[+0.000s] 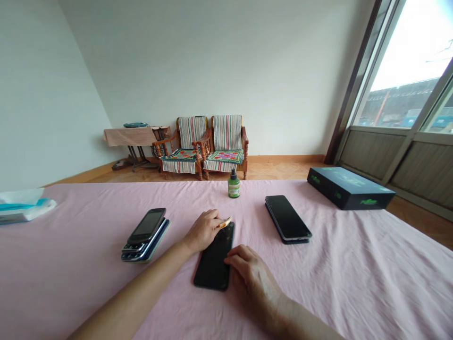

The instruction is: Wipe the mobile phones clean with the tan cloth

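The black phone [212, 264] lies flat on the pink cloth [170, 302] straight in front of me, screen up, its far end tilted towards 1 o'clock, with pale specks near that end. My left grip [203, 231] is closed on a small white and orange piece [225, 222], pinching it at the phone's far end. My right grip [253, 278] sits at the phone's 3 o'clock side with bent fingers touching the edge; I cannot tell whether it grasps the phone or only steadies it. Taking the phone as the centre, a green spray bottle [234, 186] stands upright between 12 and 1 o'clock. A pile of 2 dark phones [288, 218] lies at 2 o'clock, and a black box [348, 186] lies farther out that way. At 10 o'clock is a stack of older phones [146, 235]. Beyond the cloth, 2 wooden chairs [208, 147] stand near 12 o'clock.
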Motion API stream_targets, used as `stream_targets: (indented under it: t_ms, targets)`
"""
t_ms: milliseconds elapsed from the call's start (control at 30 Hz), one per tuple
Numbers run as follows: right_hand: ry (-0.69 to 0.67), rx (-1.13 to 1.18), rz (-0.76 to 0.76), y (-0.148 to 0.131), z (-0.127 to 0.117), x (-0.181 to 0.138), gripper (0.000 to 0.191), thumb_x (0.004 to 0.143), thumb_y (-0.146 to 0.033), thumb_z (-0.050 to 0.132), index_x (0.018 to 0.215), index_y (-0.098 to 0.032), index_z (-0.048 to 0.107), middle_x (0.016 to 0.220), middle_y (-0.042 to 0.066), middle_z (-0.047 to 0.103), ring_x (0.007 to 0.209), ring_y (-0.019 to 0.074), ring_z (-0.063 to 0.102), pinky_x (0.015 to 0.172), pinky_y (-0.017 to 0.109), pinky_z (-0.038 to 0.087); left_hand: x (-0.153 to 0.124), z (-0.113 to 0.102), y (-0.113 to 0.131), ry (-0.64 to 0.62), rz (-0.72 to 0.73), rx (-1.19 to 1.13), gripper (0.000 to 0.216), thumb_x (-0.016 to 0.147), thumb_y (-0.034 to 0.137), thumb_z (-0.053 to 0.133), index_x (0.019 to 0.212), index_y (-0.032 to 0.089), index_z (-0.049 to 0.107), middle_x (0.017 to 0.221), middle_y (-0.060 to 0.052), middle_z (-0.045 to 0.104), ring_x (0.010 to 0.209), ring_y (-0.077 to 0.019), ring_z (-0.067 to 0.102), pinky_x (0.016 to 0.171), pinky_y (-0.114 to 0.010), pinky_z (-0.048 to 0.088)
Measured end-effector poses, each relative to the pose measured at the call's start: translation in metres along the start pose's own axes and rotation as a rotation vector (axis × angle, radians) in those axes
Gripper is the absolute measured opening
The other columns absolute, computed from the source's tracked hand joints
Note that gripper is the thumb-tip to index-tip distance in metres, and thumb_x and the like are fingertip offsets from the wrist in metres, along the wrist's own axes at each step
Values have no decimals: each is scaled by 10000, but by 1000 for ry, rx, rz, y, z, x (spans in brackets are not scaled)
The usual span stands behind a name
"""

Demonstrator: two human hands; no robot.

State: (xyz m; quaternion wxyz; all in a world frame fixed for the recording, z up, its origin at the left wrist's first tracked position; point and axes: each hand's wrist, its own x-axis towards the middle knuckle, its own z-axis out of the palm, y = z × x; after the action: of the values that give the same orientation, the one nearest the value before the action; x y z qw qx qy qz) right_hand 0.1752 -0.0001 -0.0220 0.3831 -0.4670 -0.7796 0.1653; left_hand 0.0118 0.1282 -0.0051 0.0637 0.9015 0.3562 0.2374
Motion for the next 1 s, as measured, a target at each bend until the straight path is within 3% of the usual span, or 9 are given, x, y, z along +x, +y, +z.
stream_targets:
  t_ms: [200,367,533,600,800,900,1000]
  targets:
    - [-9,3,1,-1,-1,-1,378,764,31,458,972,-178,694,967,81,646,883,192,593,798,294,496,-14,-13,3,-73,88,0,253,929,220,460,988,212,706,812,-26,535,814,-179,501,747,-284,388]
    - [-8,17,-9,-3,-2,-1,363,776,27,452,973,-159,692,969,88,647,888,189,587,810,299,489,-43,-22,16,-101,110,-7,308,970,299,392,1116,242,657,848,-31,527,842,-187,488,771,-301,385]
    - [-12,20,-4,-6,-1,-1,314,804,-3,455,906,-169,701,929,85,655,860,191,591,802,309,488,-73,-37,39,-142,125,-75,443,1000,400,255,1076,241,661,845,-35,518,833,-188,489,761,-314,381]
    - [-13,19,-2,-6,0,-1,302,813,-14,456,882,-173,703,907,80,655,838,189,594,783,304,492,-77,-41,43,-157,129,-101,446,995,413,274,977,230,680,841,-32,532,825,-183,500,757,-309,388]
    - [-6,-5,-8,-3,0,-2,326,792,7,457,929,-159,702,932,88,655,849,198,601,775,305,498,-47,-20,19,48,-105,-81,373,970,312,398,754,145,652,787,-24,524,730,-150,546,664,-243,429]
    - [-10,-2,-21,-2,-1,-2,337,784,14,459,947,-157,698,941,89,652,857,197,601,780,301,499,-27,-3,4,127,-202,-20,361,959,222,386,744,122,659,742,-24,494,684,-160,540,628,-257,415]
    - [-14,-2,-17,-1,-1,-2,340,781,19,459,948,-158,697,947,87,652,855,193,601,784,301,501,-17,3,-1,120,-188,32,257,918,166,455,835,150,698,742,-18,500,725,-171,536,667,-268,395]
